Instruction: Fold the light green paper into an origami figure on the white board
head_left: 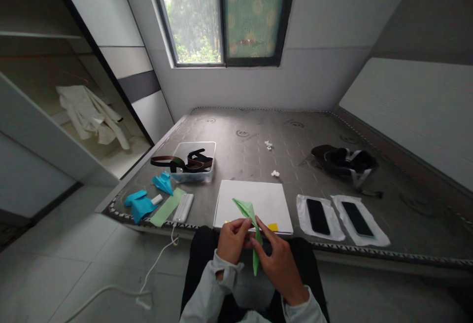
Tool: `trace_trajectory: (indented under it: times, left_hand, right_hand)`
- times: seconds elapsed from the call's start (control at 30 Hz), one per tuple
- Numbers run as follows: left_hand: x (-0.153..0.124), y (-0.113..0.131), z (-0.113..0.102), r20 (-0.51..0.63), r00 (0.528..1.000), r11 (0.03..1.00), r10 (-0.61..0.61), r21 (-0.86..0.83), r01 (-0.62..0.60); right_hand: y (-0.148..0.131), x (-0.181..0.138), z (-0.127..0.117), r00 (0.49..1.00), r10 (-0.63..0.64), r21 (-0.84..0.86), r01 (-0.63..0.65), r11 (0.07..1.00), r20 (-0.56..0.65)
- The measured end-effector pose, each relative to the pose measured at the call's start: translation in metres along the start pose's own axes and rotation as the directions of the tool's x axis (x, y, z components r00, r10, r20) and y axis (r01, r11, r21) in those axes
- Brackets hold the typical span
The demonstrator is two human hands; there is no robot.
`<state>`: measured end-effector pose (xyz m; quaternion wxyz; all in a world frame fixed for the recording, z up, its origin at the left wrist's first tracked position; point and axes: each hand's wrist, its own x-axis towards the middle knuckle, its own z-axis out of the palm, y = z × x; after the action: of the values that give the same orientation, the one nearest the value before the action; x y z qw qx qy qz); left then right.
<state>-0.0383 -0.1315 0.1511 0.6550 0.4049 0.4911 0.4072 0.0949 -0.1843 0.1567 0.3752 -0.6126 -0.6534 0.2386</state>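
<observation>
A long, narrow piece of folded green paper [248, 210] is held over my lap, in front of a white board [258, 197] lying at the mattress edge. My left hand [231, 240] pinches its middle from the left, fingers curled round it. My right hand [279, 259] grips it from the right, with thumb and forefinger on the fold. The lower tip of the paper points down between my hands.
A bare grey mattress [318, 130] holds a clear tub [194, 158] with dark straps, blue folded papers [140, 205], a green paper strip [167, 207], a white bar [184, 207], two phones [318, 216] on white sheets, a dark headset [345, 160]. A white cable [148, 278] trails on the floor.
</observation>
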Motion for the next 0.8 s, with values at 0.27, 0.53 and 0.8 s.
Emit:
trace_trajectory:
  times: [0.27, 0.53, 0.8]
  left_hand:
    - [-0.001, -0.002, 0.000, -0.015, 1.000, 1.000, -0.008, 0.025, 0.009]
    - [0.001, -0.006, 0.002, -0.051, 0.998, 0.999, 0.021, 0.033, -0.020]
    - [-0.001, -0.008, 0.001, -0.035, 0.993, 0.979, 0.110, 0.176, -0.103]
  right_hand:
    - [0.007, -0.001, 0.004, 0.999, -0.032, -0.035, 0.032, 0.999, 0.002]
    - [0.012, -0.002, 0.008, 0.995, -0.085, -0.061, 0.088, 0.994, 0.051]
    - [0.007, 0.000, 0.006, 1.000, -0.010, 0.010, 0.010, 1.000, 0.003]
